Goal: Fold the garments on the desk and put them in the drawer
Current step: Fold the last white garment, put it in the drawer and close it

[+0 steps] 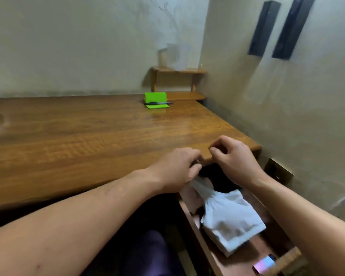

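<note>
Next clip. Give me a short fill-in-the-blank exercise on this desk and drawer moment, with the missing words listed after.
1. The white folded garment lies inside the open ____.
2. The pen rests on a bright ____ holder at the back of the desk.
3. Both hands, the left hand and the right hand, are at the desk's ____ edge, above the drawer.

Missing words: drawer; green; front
</note>
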`<state>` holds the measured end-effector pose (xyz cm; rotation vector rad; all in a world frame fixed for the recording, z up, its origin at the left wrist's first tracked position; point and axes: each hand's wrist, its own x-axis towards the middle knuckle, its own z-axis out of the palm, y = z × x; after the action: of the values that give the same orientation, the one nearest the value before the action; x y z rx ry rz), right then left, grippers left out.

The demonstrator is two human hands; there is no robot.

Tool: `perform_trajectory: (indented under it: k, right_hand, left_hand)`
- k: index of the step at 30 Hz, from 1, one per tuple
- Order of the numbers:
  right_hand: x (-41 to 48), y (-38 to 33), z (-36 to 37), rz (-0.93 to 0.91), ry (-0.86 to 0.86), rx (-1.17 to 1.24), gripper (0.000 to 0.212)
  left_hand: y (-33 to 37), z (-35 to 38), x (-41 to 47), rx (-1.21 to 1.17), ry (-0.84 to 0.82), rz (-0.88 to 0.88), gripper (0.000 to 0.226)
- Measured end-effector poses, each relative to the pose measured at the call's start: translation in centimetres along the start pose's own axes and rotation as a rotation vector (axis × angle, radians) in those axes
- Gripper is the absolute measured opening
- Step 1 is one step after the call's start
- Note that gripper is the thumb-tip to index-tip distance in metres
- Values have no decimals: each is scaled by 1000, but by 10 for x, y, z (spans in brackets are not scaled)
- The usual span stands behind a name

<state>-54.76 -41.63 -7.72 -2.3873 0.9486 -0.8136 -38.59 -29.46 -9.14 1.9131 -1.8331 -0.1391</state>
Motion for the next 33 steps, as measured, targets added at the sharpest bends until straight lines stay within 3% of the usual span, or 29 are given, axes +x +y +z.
perform_trajectory:
  k: [4,8,16,21,24,27,29,33]
  right_hand:
    - [44,-77,45,-52,-99,204,11]
    - [82,-155,126,-70,-224,335,16]
    - [129,-285,289,-164,-458,371,12]
    - [152,-362,375,-240,-481,405,13]
    - [164,-411,418,-259,-510,452,14]
    - [183,-441,452,-274,-531,500,19]
    - [195,-448,466,-254,-519,546,30]
    - [203,-442,478,-297,-443,597,78]
  left_hand:
    - [-66,-73,-21,-25,211,-182,24]
    - [-150,-135,-67,54,309,-421,25]
    - [-283,-219,-176,19,497,-813,28]
    - [-365,-248,-231,102,667,-987,29]
    - [-406,-263,-242,285,834,-1062,39]
    - [-441,-278,-238,373,860,-1118,64]
    - [-461,-284,-233,355,812,-1168,69]
    - [-477,-282,-228,569,738,-1055,30]
